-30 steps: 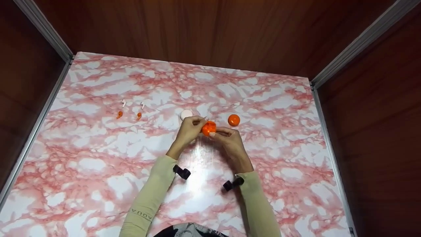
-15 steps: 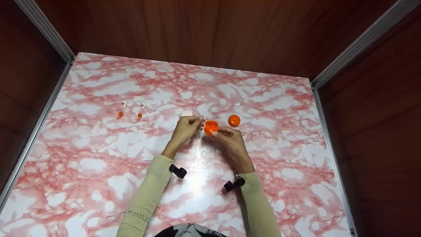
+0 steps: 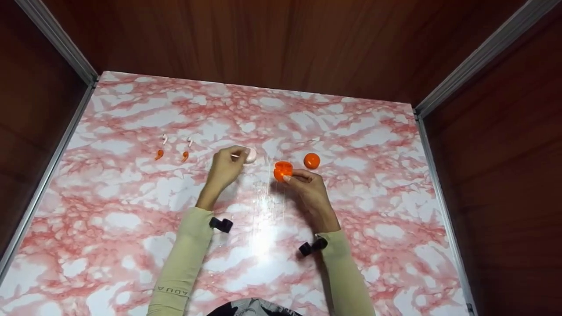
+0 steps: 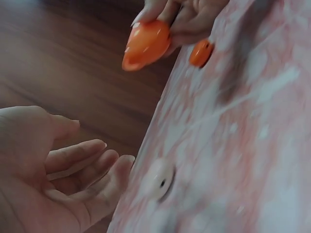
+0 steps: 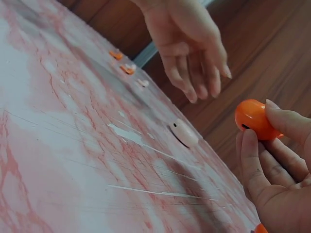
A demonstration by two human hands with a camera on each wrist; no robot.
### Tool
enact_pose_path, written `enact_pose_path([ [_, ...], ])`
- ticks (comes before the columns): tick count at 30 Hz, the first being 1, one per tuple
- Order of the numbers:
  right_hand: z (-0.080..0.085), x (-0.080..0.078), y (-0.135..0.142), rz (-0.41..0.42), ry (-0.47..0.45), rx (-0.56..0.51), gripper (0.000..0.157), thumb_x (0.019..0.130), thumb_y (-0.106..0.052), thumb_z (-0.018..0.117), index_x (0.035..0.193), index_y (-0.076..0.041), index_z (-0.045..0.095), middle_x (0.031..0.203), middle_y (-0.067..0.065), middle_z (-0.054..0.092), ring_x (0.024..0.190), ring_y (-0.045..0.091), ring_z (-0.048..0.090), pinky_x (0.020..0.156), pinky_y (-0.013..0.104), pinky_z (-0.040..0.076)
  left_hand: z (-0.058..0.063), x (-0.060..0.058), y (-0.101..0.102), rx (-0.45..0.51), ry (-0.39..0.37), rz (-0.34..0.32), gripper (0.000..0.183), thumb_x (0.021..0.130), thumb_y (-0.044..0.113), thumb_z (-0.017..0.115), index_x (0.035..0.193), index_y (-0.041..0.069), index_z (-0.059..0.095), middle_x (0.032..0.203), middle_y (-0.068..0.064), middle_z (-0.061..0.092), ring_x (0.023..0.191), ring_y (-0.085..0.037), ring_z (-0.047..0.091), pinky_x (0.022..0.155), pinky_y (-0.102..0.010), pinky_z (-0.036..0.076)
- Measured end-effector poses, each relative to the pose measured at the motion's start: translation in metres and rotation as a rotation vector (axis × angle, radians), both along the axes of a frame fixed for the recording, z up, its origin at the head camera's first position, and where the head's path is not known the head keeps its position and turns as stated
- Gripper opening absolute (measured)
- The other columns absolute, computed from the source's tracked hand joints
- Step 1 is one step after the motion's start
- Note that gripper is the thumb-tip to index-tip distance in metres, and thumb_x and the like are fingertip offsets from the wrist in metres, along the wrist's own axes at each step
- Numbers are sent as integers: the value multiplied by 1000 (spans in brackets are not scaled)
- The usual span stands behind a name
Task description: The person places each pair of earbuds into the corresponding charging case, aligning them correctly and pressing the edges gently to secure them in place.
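Pink-and-white marbling covered the table, with the white case as my landmark. Well to the left of it lay four earbuds in two rows: two white earbuds in the row farther from me, and two orange earbuds in the row nearer me. Just left of the white case hung my left hand, its fingers loosely bent and holding nothing; the left wrist view showed my fingertips apart from the case.

Just to the right of that landmark, and a little nearer me, I had the orange case up off the table, lid raised. My right hand gripped it between thumb and fingers. Farther right of the white case, a second orange case rested on the table, apparently closed.

I counted three cases, then: one white and two orange, against two pairs of earbuds. The step in hand looked to me like holding one case open with its hollow facing up. The next move, I judged, called for keeping that grip steady and using my free fingers for a light, careful pinch.
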State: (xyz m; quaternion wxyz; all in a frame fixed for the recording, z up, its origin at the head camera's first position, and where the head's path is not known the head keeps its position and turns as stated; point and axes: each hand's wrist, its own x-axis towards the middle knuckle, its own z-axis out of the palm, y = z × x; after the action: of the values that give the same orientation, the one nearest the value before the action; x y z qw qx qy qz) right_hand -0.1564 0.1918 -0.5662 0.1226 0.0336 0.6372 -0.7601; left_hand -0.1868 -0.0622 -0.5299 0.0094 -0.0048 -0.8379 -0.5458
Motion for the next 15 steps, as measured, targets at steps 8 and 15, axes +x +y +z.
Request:
enact_pose_path([
  [8,-1,0,3,-15,-8,0,45,74,-24,87,109,-1,72,104,12,76,103,27,72,100,47,52,0,-1,-33,-101,83,101,28,97,27,60,111,6,72,104,-14,74,96,-29,71,88,-41,56],
  [15,-1,0,6,-16,-20,12,43,75,-22,85,110,-1,72,104,12,76,102,24,72,102,49,50,-5,3,-56,-220,114,186,33,96,24,60,118,1,68,105,-19,69,100,-33,66,88,-45,53],
])
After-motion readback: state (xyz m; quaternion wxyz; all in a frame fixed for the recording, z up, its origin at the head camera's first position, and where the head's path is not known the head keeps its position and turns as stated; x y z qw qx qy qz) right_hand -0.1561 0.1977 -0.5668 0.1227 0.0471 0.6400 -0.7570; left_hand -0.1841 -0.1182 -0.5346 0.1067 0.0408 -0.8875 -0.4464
